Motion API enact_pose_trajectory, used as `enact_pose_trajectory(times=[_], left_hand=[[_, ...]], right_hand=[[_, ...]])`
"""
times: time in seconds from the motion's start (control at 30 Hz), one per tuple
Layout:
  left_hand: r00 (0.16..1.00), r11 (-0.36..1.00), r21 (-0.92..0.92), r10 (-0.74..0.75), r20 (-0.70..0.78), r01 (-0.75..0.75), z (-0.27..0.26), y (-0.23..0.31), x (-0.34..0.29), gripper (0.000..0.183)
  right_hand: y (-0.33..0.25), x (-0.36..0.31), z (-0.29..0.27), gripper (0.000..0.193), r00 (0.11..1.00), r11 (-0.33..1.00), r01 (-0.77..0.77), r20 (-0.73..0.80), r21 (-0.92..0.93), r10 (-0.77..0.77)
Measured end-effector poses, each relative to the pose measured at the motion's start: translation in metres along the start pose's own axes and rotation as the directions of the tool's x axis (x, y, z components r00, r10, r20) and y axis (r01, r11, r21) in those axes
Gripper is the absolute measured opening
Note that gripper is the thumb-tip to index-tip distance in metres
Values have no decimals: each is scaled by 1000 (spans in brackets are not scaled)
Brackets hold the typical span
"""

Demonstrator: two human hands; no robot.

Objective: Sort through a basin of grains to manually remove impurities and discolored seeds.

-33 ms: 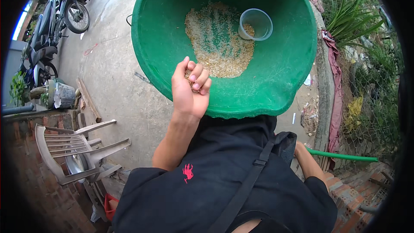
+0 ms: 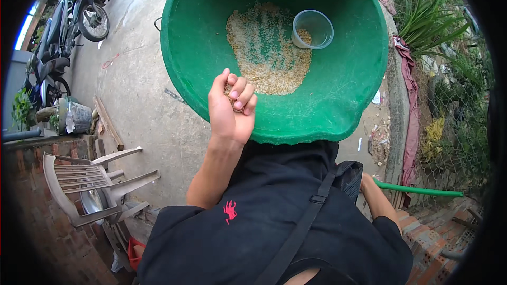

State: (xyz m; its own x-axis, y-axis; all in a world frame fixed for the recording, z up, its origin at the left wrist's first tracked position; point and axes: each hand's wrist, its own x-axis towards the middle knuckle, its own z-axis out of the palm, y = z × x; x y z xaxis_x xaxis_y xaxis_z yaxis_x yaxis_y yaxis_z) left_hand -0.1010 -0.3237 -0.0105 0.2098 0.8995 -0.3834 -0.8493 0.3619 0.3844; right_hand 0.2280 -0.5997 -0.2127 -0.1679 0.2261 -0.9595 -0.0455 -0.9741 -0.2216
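A big green plastic basin (image 2: 185, 74) is held in front of my chest, above a concrete yard. A pile of pale husked grain (image 2: 269, 58) lies in its bottom, and a clear plastic cup (image 2: 312, 29) with a little grain in it rests beside the pile. My left hand (image 2: 229, 108) is over the basin's near rim, palm up, its fingers curled on a small handful of grain. My right forearm (image 2: 377, 200) runs down under the basin's right side. The right hand itself is hidden behind the basin and my black shirt.
Parked motorbikes (image 2: 79, 5) stand at the far left. A pale plastic chair (image 2: 90, 179) lies tipped by a brick wall at the lower left, near a small grey pot (image 2: 76, 117). A wire fence (image 2: 449, 100) with plants and a green pipe (image 2: 417, 190) runs along the right.
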Motion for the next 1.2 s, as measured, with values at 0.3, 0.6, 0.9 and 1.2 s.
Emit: enact_pose_trajectory(times=[0.3,0.6,0.9,1.2], left_hand=[[995,999,20,-42,90,40,11,-18,2,27],[998,1000,14,10,55,-10,21,-10,-2,26],[992,999,-3,-52,112,52,12,-5,9,25],[970,983,-68,-155,185,170,35,7,-42,27]], right_hand=[[-21,5,-31,50,1000,998,-12,4,-61,13],[-173,-147,35,24,462,157,54,-115,-986,-879],[-235,-108,162,41,278,-574,191,604,-797,-747],[-203,-159,195,22,173,-726,151,741,-671,-649]])
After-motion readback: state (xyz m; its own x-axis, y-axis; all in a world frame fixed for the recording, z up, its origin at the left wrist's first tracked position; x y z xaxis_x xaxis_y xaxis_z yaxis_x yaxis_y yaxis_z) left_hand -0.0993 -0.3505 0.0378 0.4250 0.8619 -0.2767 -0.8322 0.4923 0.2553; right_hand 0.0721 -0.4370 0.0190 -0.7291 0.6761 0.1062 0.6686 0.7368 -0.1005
